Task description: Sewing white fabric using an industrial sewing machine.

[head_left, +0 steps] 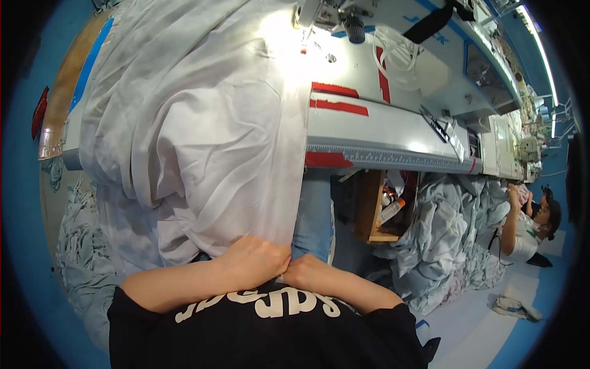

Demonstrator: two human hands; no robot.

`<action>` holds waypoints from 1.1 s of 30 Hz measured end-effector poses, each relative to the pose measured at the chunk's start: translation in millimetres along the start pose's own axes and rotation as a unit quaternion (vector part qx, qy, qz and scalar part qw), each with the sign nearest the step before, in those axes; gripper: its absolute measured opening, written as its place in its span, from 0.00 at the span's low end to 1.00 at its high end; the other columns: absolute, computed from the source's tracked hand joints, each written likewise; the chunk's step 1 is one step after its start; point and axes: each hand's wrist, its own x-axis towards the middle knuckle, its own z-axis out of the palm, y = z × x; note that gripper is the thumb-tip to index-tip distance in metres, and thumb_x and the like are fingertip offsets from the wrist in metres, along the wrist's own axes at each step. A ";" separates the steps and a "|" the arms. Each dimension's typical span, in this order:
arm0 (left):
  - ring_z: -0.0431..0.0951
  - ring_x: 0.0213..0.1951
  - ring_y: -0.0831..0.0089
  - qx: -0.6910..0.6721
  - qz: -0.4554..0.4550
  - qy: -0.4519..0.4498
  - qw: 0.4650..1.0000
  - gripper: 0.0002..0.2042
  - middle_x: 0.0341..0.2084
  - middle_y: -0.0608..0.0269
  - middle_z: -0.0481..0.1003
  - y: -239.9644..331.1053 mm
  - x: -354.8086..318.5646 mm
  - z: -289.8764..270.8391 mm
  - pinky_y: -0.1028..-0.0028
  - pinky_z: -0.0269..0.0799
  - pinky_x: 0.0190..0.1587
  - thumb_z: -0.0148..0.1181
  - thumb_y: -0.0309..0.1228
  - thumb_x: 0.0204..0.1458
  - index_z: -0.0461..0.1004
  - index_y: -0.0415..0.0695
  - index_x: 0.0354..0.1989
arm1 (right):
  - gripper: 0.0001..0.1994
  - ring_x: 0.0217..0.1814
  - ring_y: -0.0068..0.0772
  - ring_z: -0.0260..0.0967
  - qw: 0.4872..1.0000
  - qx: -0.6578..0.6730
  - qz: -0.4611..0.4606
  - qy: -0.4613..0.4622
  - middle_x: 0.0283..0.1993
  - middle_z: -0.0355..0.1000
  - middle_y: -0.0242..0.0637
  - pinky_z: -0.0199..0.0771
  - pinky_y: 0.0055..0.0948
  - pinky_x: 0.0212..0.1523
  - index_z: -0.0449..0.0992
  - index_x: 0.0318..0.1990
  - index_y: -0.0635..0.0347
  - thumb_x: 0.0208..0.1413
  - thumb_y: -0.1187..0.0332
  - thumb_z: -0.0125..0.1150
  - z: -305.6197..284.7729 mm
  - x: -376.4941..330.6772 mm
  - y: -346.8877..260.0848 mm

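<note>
A large piece of white fabric [215,147] spreads from the sewing machine [353,27] over the table edge and down to my lap. Its long straight hem runs from beneath the lit needle area down to my hands. My left hand [255,257] is closed on the lower end of the fabric, close to my body. Right beside it, my right hand [305,269] is closed at the corner of the same edge, the two hands touching. The fingertips of both are mostly hidden, and a small bit of white shows between them.
Thread snips [436,125] lie on the machine table [381,132], whose front edge carries a ruler strip [393,161]. Below is a wooden drawer [369,212] with an orange-capped bottle [391,211]. Pale fabric heaps [445,227] fill the right side, near a seated co-worker [522,227].
</note>
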 end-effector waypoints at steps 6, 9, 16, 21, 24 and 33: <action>0.81 0.31 0.53 -0.016 0.042 -0.142 0.989 0.08 0.27 0.50 0.79 7.5 28.9 -56.7 0.59 0.77 0.35 0.55 0.34 0.55 0.77 0.43 0.34 | 0.10 0.53 0.40 0.77 0.963 -0.176 -0.026 0.202 0.45 0.79 0.43 0.77 0.41 0.53 0.80 0.37 0.63 0.46 0.72 0.61 -63.9 14.1 38.0; 0.77 0.28 0.53 0.035 0.008 0.074 0.997 0.06 0.24 0.53 0.75 -13.1 80.9 -123.9 0.59 0.73 0.31 0.57 0.33 0.55 0.74 0.45 0.33 | 0.11 0.56 0.42 0.75 0.957 -0.080 -0.093 0.262 0.49 0.77 0.47 0.74 0.46 0.60 0.79 0.36 0.67 0.43 0.74 0.60 -48.7 24.9 60.4; 0.78 0.39 0.51 0.204 0.001 0.518 0.831 0.12 0.34 0.54 0.78 -169.8 231.8 -201.0 0.56 0.72 0.40 0.62 0.34 0.54 0.72 0.43 0.42 | 0.12 0.55 0.42 0.76 0.979 -0.062 -0.062 0.185 0.48 0.78 0.47 0.76 0.40 0.58 0.80 0.39 0.68 0.44 0.76 0.62 -59.5 23.4 79.4; 0.78 0.36 0.52 0.170 -0.038 0.491 0.854 0.15 0.29 0.54 0.78 -198.4 265.3 -231.6 0.57 0.71 0.38 0.63 0.43 0.53 0.75 0.44 0.37 | 0.09 0.54 0.40 0.76 0.977 -0.042 -0.060 0.202 0.47 0.78 0.46 0.77 0.37 0.57 0.81 0.37 0.68 0.48 0.75 0.63 -90.1 38.3 79.5; 0.78 0.36 0.52 0.158 -0.110 0.440 0.877 0.18 0.29 0.53 0.78 -194.8 275.2 -256.6 0.58 0.71 0.39 0.61 0.47 0.53 0.76 0.44 0.37 | 0.10 0.54 0.41 0.77 0.976 -0.043 -0.060 0.203 0.46 0.78 0.46 0.77 0.37 0.57 0.81 0.38 0.68 0.46 0.75 0.65 -106.0 42.4 80.4; 0.78 0.36 0.53 0.199 -0.108 0.459 0.859 0.17 0.30 0.54 0.79 -231.6 308.4 -291.5 0.57 0.71 0.39 0.59 0.48 0.54 0.76 0.44 0.35 | 0.09 0.51 0.37 0.78 0.982 0.003 -0.036 0.185 0.45 0.79 0.44 0.79 0.34 0.54 0.81 0.40 0.65 0.52 0.72 0.62 -157.1 59.9 94.3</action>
